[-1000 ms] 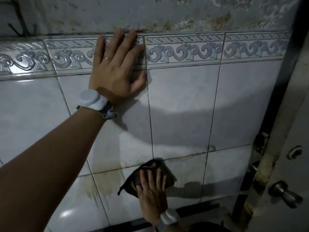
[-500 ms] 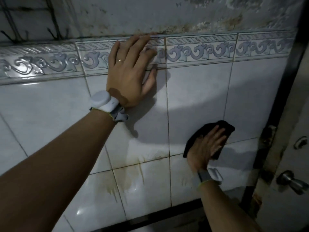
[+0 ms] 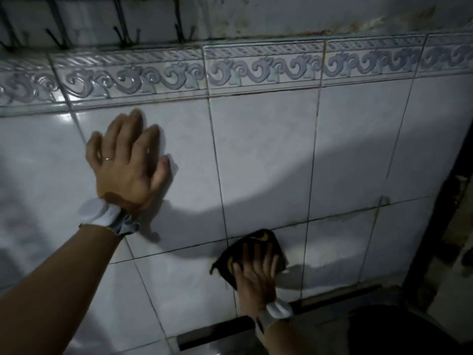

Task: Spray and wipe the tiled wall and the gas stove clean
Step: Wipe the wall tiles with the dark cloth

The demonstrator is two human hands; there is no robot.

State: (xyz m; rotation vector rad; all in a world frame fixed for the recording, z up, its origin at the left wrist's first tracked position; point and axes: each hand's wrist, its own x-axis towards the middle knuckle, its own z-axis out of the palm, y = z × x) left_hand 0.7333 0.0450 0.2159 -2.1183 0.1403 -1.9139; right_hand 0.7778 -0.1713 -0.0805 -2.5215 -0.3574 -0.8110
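1. Tiled wall (image 3: 266, 155): pale glossy tiles with dark grout lines fill most of your view. Brownish marks sit at one grout crossing (image 3: 384, 201) to the right.
2. Border tiles (image 3: 263, 73): a band of blue-grey scrollwork runs across the top of the tiling, under stained bare plaster (image 3: 281, 14).
3. Your left hand (image 3: 128, 170): palm flat on a tile just below the border, fingers spread and straight, holding nothing. It wears a ring (image 3: 108, 158) on one finger and a white wristband (image 3: 102, 213).
4. Your right hand (image 3: 256, 278): low on the wall, fingers straight and slightly apart, pressing the cloth flat against the tiles. A second white band (image 3: 279, 310) sits at this wrist.
5. Cloth (image 3: 258, 238): dark with yellow markings, bunched under your right fingers, lying over a horizontal grout line in the lower tile rows.
6. Dark strip (image 3: 217, 331): runs along the foot of the tiling.
7. Dark upright frame (image 3: 440, 226): closes off the tiling at the right edge.
8. Dark rounded shape (image 3: 396, 329): bottom right, too dim to identify.
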